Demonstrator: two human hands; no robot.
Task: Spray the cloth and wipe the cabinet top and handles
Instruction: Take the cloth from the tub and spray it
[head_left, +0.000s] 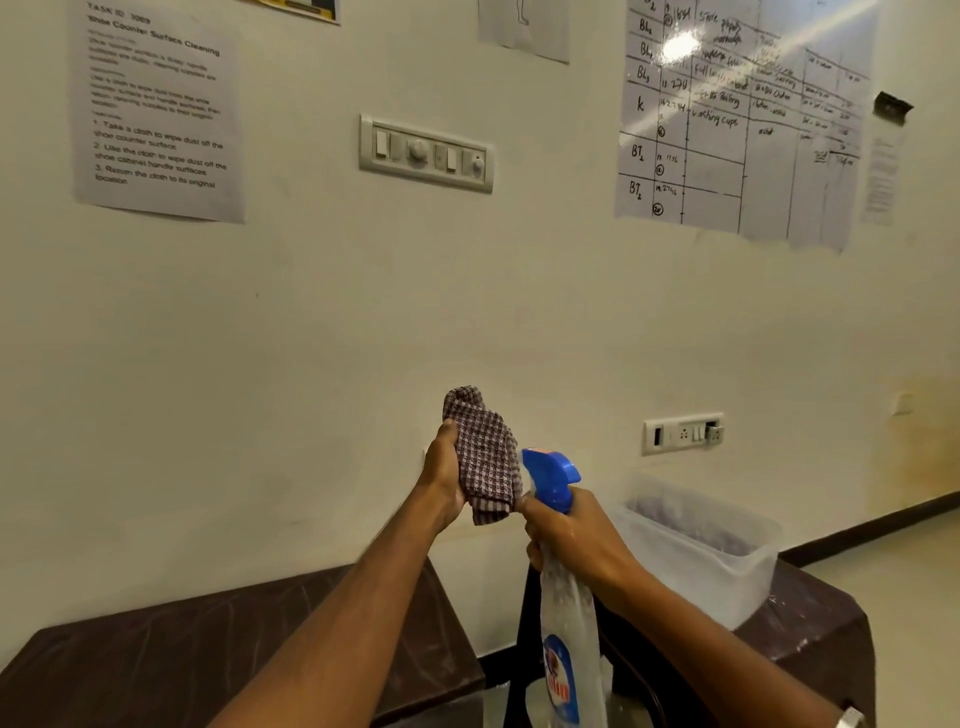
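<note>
Head view, item list. Your left hand (442, 470): grip closed around the bunched checked cloth (484, 457), raised in front of the wall. Your right hand (574, 538): grip wrapped on the neck of the spray bottle (566, 613), blue nozzle (549, 475) just beside the cloth. Dark cabinet top (218, 654): below, not yet wiped. Clear tub (727, 566): on the right-hand cabinet. Risk: a nozzle aimed slightly off the cloth would likely mist the wall or your fingers instead.

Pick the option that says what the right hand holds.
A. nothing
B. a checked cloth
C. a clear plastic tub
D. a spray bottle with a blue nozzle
D: the right hand has its grip around the neck of the spray bottle, while the left hand holds the checked cloth.
</note>
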